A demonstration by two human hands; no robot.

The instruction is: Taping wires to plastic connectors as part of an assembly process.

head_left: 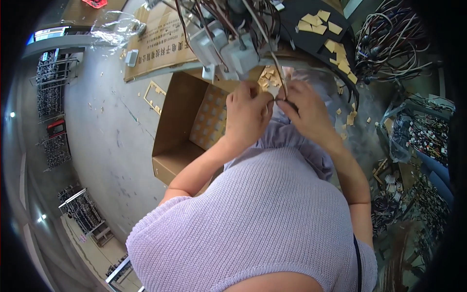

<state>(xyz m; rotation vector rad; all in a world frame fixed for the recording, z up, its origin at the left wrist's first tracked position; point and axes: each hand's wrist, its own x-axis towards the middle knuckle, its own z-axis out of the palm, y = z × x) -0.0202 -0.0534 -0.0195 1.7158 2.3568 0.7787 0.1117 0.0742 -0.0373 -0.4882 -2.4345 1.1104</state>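
A thin brown cable (pixel 278 65) runs down from the wire bundle to my hands, above my lap. My right hand (pixel 310 111) is closed, its thumb and fingers pinching the cable's lower end. Right beside it, my left hand (pixel 247 116) is closed too, its fingertips meeting the short dark piece of cable between the hands. What lies inside the left fingers is mostly hidden. Just beyond my hands hangs a bundle of dark wires with white box-shaped connectors (pixel 238 54).
An open cardboard box (pixel 177 117) stands left of my lap, below a bench covered with flattened cardboard (pixel 160 41). Small tan paper pieces (pixel 314 23) lie on a black surface at right. Cable heaps (pixel 389 41) and a bin of wired connectors (pixel 428 134) are farther right.
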